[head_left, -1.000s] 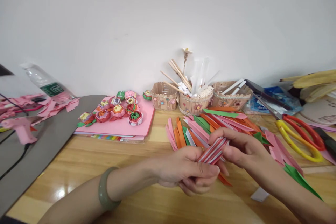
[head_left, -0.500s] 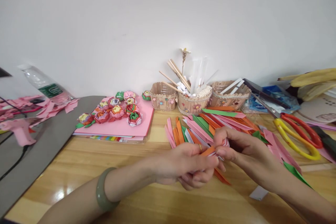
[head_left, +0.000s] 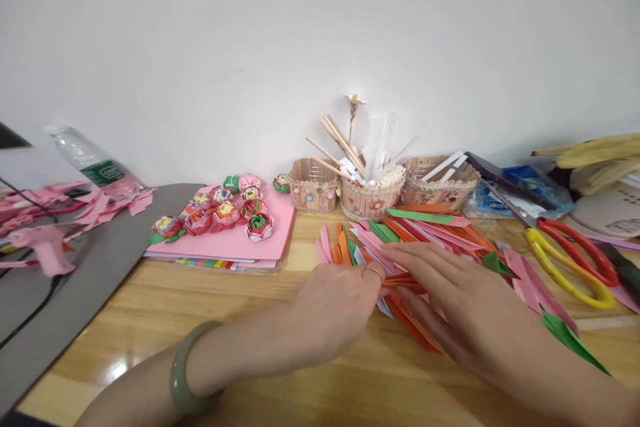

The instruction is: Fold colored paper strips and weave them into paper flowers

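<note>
Between my hands, low over the wooden table, is a bundle of folded orange paper strips point(head_left: 399, 280). My left hand point(head_left: 335, 310) is closed on its left end, the back of the hand turned up and the fingertips hidden. On the other side my right hand point(head_left: 465, 303) grips it, thumb underneath and long fingers stretched over the top. Just beyond both hands, and partly covered by them, lies a pile of folded paper strips point(head_left: 367, 238) in pink, orange, green and white.
Several paper flowers point(head_left: 227, 213) rest on pink paper sheets point(head_left: 273, 247). Decorated baskets point(head_left: 314, 195) stand along the wall, the middle one holding sticks. Scissors point(head_left: 595, 288) with red and yellow handles lie at right. A pink glue gun point(head_left: 47, 247) and plastic bottle point(head_left: 103, 172) are at left.
Both hands have turned palm-down and lowered toward the strips. The striped, orange-edged piece pinched between the fingers before no longer shows; orange folds show between the hands.
</note>
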Tool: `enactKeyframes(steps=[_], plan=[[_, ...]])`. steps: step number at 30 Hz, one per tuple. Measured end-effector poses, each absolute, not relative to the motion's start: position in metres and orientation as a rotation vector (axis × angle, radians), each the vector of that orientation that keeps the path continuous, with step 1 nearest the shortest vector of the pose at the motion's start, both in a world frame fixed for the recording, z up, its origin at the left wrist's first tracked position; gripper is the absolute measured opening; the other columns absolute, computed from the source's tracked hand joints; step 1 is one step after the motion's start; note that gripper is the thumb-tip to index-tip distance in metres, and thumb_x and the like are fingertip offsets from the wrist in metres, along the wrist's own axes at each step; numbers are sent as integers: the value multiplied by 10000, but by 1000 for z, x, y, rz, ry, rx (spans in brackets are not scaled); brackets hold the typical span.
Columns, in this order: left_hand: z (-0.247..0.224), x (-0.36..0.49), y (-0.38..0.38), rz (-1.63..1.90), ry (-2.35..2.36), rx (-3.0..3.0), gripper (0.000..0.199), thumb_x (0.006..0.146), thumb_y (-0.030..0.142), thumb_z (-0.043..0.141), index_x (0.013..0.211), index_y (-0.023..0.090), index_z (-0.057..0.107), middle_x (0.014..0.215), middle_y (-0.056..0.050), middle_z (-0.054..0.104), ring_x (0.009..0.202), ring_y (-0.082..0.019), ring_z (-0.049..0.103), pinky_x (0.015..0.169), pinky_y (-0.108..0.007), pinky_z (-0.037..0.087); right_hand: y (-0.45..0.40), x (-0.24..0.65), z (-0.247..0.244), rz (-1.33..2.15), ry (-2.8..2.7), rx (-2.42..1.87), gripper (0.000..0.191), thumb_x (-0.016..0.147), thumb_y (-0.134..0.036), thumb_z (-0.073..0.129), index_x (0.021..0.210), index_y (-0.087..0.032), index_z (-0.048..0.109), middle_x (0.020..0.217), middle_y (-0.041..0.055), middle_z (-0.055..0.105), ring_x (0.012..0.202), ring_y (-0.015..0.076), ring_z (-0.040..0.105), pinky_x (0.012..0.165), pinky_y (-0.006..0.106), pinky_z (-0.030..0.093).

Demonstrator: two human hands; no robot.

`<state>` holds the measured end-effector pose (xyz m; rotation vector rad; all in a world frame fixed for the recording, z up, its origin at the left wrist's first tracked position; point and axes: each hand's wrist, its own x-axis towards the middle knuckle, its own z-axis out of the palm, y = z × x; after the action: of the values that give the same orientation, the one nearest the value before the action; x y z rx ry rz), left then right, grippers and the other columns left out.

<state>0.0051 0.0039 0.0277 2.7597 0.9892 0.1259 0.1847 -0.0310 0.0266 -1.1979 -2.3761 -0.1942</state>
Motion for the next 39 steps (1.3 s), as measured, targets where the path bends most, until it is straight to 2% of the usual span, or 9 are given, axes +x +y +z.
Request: enactKeyframes(steps=[3,6,9,13,17,25,30,33,39], plan=[[24,6,5,241,930,2897,257,881,136,304,889,99,558,756,-97,642,635,-194,592,541,-302,456,-30,183,21,-378,-2459,-1138,280,861,-116,312,983,-109,564,838,120,683,727,233,652,555,340,521],[27,2,12,509,877,2758,215,867,271,431,916,119,575,849,-89,656,754,-195,606,665,-320,486,-31,185,19,-347,-2444,-1149,299,847,-76,272,921,-118,558,698,81,645,599,192,627,462,275,482],[32,-1,20,724,851,2266,294,751,370,602,971,177,570,890,-41,662,769,-164,615,693,-282,492,-32,190,17,-280,-2356,-1240,263,835,-82,289,891,-148,537,675,56,611,578,175,600,453,248,448],[36,0,23,731,756,1650,342,639,329,715,906,149,599,813,-26,655,695,-125,611,613,-215,486,-31,192,15,-76,-2270,-1296,219,833,-100,335,950,-186,500,750,38,610,627,159,589,514,240,444],[37,2,21,786,700,1552,306,640,311,716,880,137,642,844,-37,652,740,-124,597,633,-208,479,-30,192,15,28,-2246,-1303,215,818,-79,338,929,-194,482,745,33,586,625,160,563,519,244,427],[37,0,20,849,662,1817,233,782,338,573,888,142,641,851,-49,666,734,-123,610,574,-191,485,-34,194,19,79,-2289,-1293,182,815,-90,344,856,-197,485,656,4,517,529,139,471,469,226,355],[30,-4,22,995,543,2670,231,866,198,441,1056,126,550,1005,-97,630,907,-156,588,786,-294,484,-35,193,23,242,-2290,-1374,142,852,-144,359,816,-201,484,651,6,541,543,149,499,489,246,365],[25,-8,25,975,556,3188,359,858,232,455,1209,153,450,1065,-116,608,949,-203,574,772,-339,485,-35,190,29,397,-2245,-1378,179,874,-175,354,790,-199,510,660,14,573,550,141,512,499,244,389],[28,-8,24,869,527,3369,280,878,135,346,1097,123,520,816,-59,656,748,-145,583,646,-247,474,-39,185,40,550,-2194,-1352,222,895,-203,351,829,-193,564,691,24,620,585,139,537,536,251,428]])
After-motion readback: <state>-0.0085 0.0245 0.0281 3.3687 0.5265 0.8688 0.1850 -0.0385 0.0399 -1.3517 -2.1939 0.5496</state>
